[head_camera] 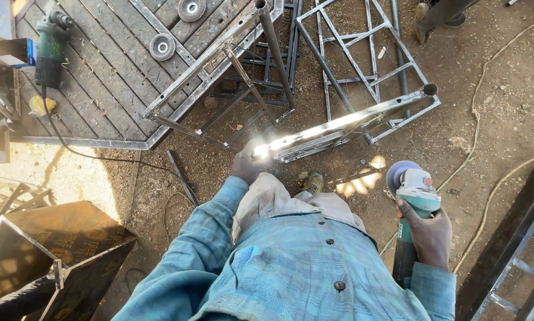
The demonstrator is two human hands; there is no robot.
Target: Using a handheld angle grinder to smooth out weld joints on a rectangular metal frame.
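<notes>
My left hand (247, 164) grips the near end of a long shiny metal pipe (350, 119) that slants up to the right, resting over welded steel frames (362, 65). Sun glare hides part of the hand and pipe end. My right hand (428, 233) holds a green angle grinder (414, 202) by its body, disc end pointing away from me, off to the right of the pipe and apart from it. My blue checked shirt fills the bottom centre, and one shoe (313, 182) shows below the pipe.
A steel-plate work table (118, 71) at upper left carries a second green grinder (51, 47), two grinding discs (162, 46) and a cord. Dark angled metal boxes (52, 255) lie lower left. A dark steel frame (517, 249) runs along the right. Cables cross the dirt ground; another person's foot (424, 18) is at top.
</notes>
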